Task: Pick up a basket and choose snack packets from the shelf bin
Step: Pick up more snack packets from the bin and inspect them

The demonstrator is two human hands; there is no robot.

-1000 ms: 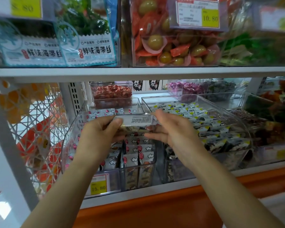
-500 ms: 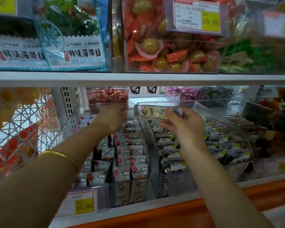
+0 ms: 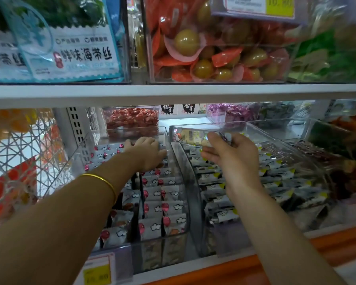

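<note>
**Both hands at the snack bins**

The left hand (image 3: 146, 153) lay palm-down, fingers loosely spread, deep in the left clear bin (image 3: 76, 159), touching the red-and-white cloud-print packets (image 3: 158, 208); it gripped nothing. A gold bangle (image 3: 103, 182) circled that forearm. The right hand (image 3: 230, 155) pinched a pale snack packet (image 3: 193, 136) between thumb and fingers, above the rear of the right clear bin (image 3: 193, 182) of grey-and-yellow packets (image 3: 275, 182). Both bins sat on the lower shelf, behind its orange front edge (image 3: 245, 268). A white upper shelf (image 3: 173, 93) carried more stock.

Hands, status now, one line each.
Left hand: reaching into the bin, grip cannot be told.
Right hand: closed on a packet.
</note>
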